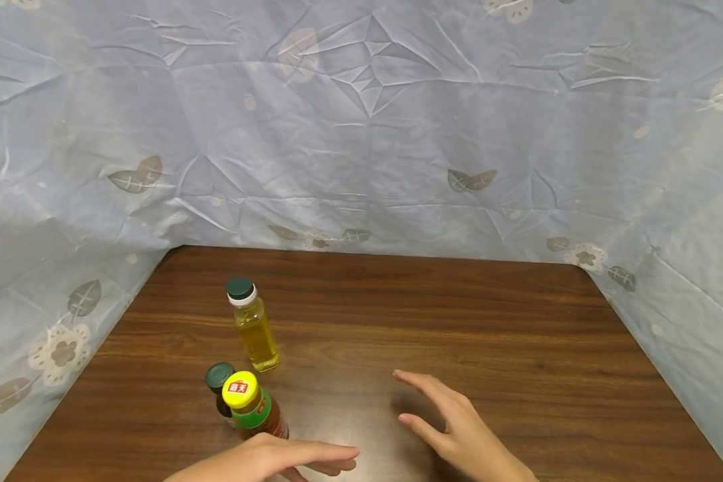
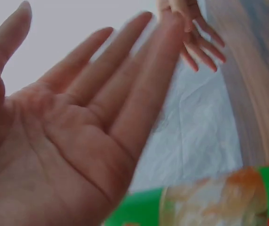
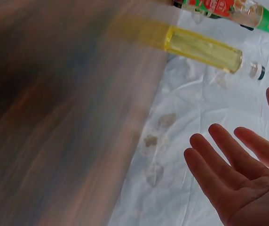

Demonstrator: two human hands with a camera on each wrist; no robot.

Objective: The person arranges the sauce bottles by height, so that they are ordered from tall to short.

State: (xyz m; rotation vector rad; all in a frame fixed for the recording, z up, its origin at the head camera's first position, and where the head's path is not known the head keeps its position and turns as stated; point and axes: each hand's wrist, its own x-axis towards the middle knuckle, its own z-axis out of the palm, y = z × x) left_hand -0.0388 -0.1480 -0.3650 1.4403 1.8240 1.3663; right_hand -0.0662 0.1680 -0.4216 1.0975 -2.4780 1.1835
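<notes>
My left hand [image 1: 271, 458] is held with straight fingers close in front of a yellow-capped sauce bottle [image 1: 255, 405] with a green label; nothing is in its grasp. Directly behind that bottle, partly hidden, stands a dark bottle with a dark green cap [image 1: 219, 378]. Farther back is a clear bottle of yellow oil [image 1: 258, 335], upright, its cap dark green over a white collar. To the right, my right hand [image 1: 458, 428] hovers over the table, fingers spread and holding nothing. The left wrist view shows the left palm [image 2: 64, 146] bare, and the right wrist view shows the right palm [image 3: 257, 188] likewise.
The bottles stand on the left part of a brown wood-grain table [image 1: 458, 321]. Pale blue-grey patterned sheeting [image 1: 361, 147] hangs around its back and sides.
</notes>
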